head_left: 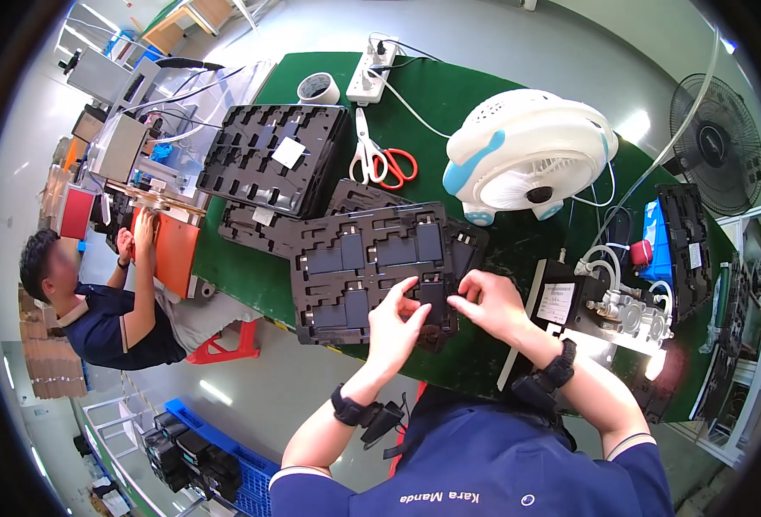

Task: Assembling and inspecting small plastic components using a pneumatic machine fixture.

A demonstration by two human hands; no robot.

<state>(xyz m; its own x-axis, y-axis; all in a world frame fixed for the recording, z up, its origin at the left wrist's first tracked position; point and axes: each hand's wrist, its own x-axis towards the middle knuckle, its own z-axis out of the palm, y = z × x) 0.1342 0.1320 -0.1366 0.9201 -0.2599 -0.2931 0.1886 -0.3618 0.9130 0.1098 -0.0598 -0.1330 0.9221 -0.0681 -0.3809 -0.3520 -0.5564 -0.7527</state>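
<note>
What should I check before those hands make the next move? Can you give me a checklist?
1. Left hand at the black tray: ok, over its near right part.
2. Right hand close by: ok, fingertips at the tray's right edge.
3. Something pinched in the fingers: cannot tell, too small to see.
4. Dark blocks in the tray's pockets: ok, several lie there.
5. White-handled scissors and red-handled scissors away from the hands: ok, beyond the tray.
6. White fan stopped: cannot tell.
</note>
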